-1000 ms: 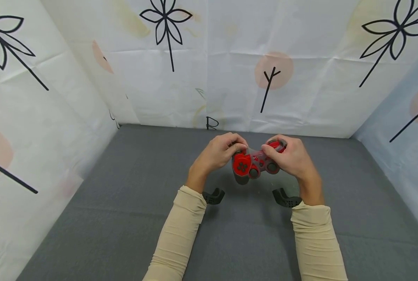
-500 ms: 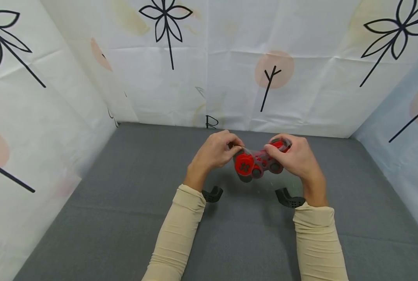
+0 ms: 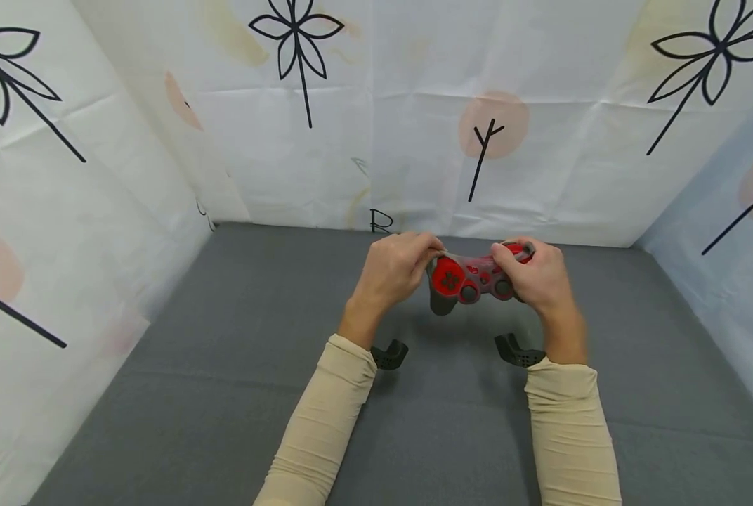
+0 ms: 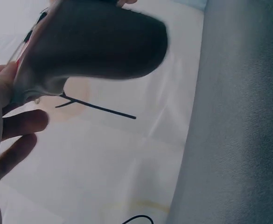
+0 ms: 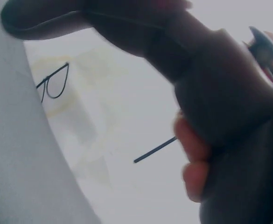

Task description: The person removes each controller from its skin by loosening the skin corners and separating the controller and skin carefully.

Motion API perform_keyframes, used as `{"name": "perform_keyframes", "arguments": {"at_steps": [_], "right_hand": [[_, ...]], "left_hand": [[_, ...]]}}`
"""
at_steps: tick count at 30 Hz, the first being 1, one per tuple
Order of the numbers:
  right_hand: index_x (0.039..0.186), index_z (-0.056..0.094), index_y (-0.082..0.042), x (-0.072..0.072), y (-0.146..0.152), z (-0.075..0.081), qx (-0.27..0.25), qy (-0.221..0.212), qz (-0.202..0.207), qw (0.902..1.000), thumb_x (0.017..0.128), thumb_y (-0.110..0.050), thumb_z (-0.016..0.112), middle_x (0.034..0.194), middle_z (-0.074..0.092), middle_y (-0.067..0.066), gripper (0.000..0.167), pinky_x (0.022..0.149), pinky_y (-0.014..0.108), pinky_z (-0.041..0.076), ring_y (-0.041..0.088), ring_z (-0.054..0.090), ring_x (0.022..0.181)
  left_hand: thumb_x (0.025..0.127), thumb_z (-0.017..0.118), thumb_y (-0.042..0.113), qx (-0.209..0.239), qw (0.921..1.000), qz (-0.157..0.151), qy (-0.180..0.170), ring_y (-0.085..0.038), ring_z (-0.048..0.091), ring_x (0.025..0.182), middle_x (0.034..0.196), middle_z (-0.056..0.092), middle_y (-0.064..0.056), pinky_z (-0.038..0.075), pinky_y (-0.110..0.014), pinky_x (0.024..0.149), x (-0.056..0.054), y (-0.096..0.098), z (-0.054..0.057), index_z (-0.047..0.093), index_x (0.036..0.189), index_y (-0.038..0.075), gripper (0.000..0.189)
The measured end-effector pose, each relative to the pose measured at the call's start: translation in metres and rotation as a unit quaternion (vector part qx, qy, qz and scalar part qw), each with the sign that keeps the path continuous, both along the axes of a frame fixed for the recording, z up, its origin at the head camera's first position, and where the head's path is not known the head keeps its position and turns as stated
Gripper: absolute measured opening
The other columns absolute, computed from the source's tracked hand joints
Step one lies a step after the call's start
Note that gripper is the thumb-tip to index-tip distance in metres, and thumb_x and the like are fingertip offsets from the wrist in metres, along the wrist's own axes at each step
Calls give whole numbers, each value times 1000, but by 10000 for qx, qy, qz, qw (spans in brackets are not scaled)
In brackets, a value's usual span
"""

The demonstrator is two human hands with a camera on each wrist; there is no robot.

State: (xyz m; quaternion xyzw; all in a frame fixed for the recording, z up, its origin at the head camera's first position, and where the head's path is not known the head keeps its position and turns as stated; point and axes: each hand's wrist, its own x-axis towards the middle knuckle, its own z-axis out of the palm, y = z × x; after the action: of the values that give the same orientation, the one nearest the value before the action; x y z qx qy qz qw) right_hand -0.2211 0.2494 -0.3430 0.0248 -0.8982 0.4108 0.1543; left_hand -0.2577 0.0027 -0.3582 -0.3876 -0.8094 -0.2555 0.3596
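Note:
A red and dark grey game controller (image 3: 479, 273) is held up above the grey table, its buttons and sticks facing the head camera. A greyish see-through layer covers its middle; its material is unclear. My left hand (image 3: 392, 270) pinches the controller's upper left corner. My right hand (image 3: 543, 281) grips the right end, thumb on top. A dark rounded handle (image 4: 103, 42) fills the top of the left wrist view, with two fingers (image 4: 26, 122) beneath it, apart from the body. In the right wrist view the controller's dark underside (image 5: 229, 88) hides most of that hand.
A grey cloth-covered table (image 3: 244, 393) lies under both forearms. White fabric walls (image 3: 414, 140) printed with flowers and twigs stand behind and at both sides. Black wrist mounts (image 3: 390, 355) stick out inward from both wrists.
Both hands have lifted the controller slightly up and to the right. The left hand has turned and moved in closer against the controller's left corner.

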Motion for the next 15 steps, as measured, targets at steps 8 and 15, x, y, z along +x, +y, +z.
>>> {"name": "perform_keyframes", "arguments": {"at_steps": [8, 15], "right_hand": [[78, 67, -1, -9, -5, -10, -490, 1210, -819, 9880, 93, -35, 62, 49, 44, -25, 38, 42, 17, 36, -1, 43, 41], [66, 57, -5, -12, -10, -13, -1027, 1844, -1332, 9683, 90, -29, 65, 46, 38, -21, 35, 40, 14, 34, -3, 38, 37]], "left_hand": [[98, 69, 25, 203, 9983, 293, 454, -13, 56, 56, 80, 75, 2, 43, -25, 53, -1, 2, -1, 72, 94, 16, 10], [98, 69, 28, 70, 9992, 403, -1, -12, 52, 56, 76, 73, 3, 38, -25, 49, -1, -1, -3, 73, 95, 19, 11]]}}
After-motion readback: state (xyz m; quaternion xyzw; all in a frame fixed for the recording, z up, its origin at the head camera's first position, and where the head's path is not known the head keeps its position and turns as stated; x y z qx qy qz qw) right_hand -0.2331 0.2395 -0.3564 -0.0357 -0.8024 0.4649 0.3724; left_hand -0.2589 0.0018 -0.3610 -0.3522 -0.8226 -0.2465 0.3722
